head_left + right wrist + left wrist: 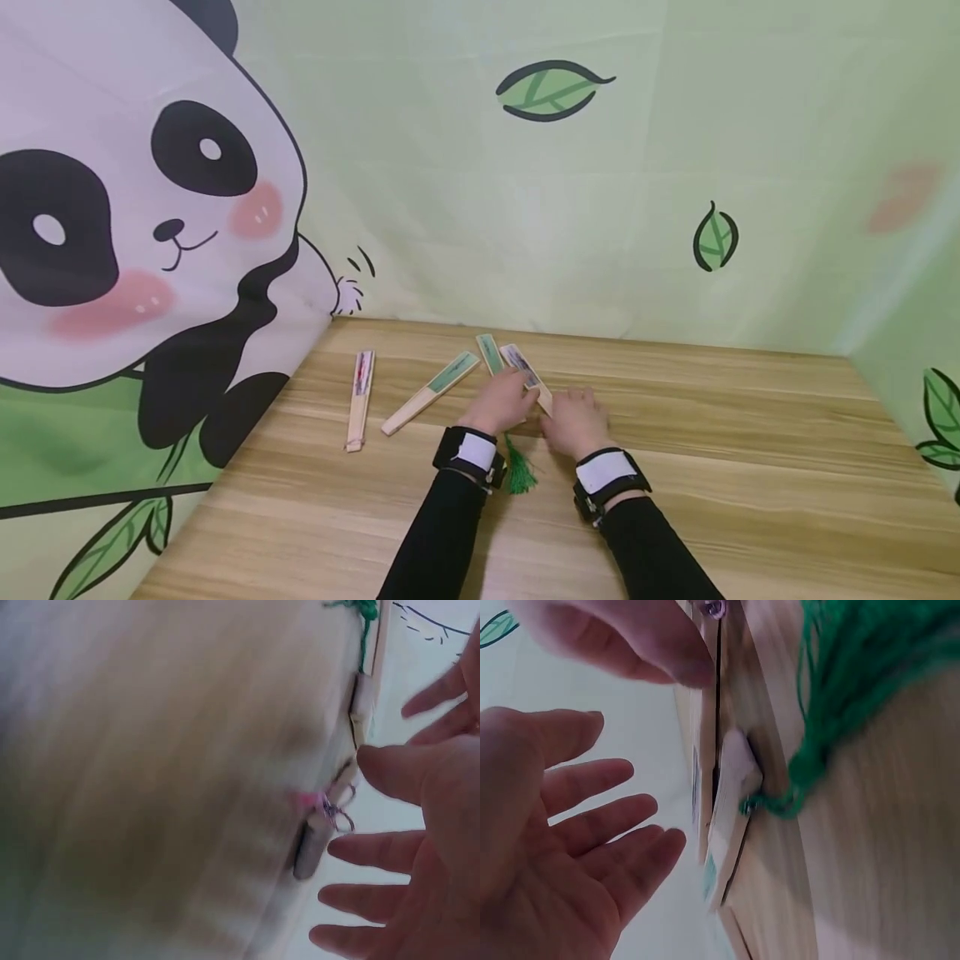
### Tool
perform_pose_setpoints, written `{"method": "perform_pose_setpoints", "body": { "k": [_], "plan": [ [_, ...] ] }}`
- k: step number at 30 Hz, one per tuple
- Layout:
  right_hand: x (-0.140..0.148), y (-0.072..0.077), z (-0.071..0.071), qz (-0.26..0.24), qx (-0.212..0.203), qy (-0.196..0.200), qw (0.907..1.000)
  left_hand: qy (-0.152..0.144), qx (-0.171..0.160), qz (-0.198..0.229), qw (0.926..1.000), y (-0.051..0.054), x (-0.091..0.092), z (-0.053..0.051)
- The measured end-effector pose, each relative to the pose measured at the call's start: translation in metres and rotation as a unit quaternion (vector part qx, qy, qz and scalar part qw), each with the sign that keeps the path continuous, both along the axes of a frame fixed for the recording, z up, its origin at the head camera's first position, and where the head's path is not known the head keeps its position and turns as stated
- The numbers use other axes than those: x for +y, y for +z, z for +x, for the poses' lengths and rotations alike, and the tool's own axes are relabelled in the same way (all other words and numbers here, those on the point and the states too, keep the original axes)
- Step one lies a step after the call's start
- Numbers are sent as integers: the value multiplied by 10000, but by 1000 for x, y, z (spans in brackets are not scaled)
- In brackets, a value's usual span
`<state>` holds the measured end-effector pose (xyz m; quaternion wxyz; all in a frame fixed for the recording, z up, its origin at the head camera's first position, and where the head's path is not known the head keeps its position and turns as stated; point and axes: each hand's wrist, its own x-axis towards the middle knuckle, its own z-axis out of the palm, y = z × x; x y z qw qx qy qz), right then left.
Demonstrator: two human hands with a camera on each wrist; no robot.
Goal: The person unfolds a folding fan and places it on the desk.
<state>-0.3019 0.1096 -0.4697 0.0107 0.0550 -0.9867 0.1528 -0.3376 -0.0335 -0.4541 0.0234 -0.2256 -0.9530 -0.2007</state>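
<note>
In the head view my left hand (pixel 498 403) is over a folded fan with a green leaf section (pixel 490 353). Its green tassel (pixel 520 468) trails toward me. Just right of it lies another folded fan, white and dark-patterned (pixel 520 362), between my two hands. Beside this fan's near end is my right hand (pixel 577 422). Both wrist views show spread, slightly bent fingers with nothing held in them. A pink cord (pixel 324 801) hangs at the patterned fan's end, close to the right fingers; whether they touch the fan cannot be told.
To the left on the wooden table (pixel 720 483) lie a green folded fan (pixel 431 393), slanted, and a pink-patterned folded fan (pixel 360 402). A green backdrop (pixel 420 183) with a printed panda (pixel 225 208) rises along the back and left edges.
</note>
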Motion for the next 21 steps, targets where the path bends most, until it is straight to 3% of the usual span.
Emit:
{"method": "perform_pose_setpoints", "body": {
  "k": [2,7,12,21],
  "plan": [
    [-3,-2,-1,30,-45,-98,9999,45,-137,131,9998,4,5,4],
    [-13,-1,-2,143,-106,-308,9994,121,-37,354,9993,0,13,1],
    [-19,3,-3,278,-243,-431,9984,302,-172,477,9983,1,16,2],
    [-11,5,-5,22,-850,-458,9953,197,26,833,9963,1,16,2]
  ]
}}
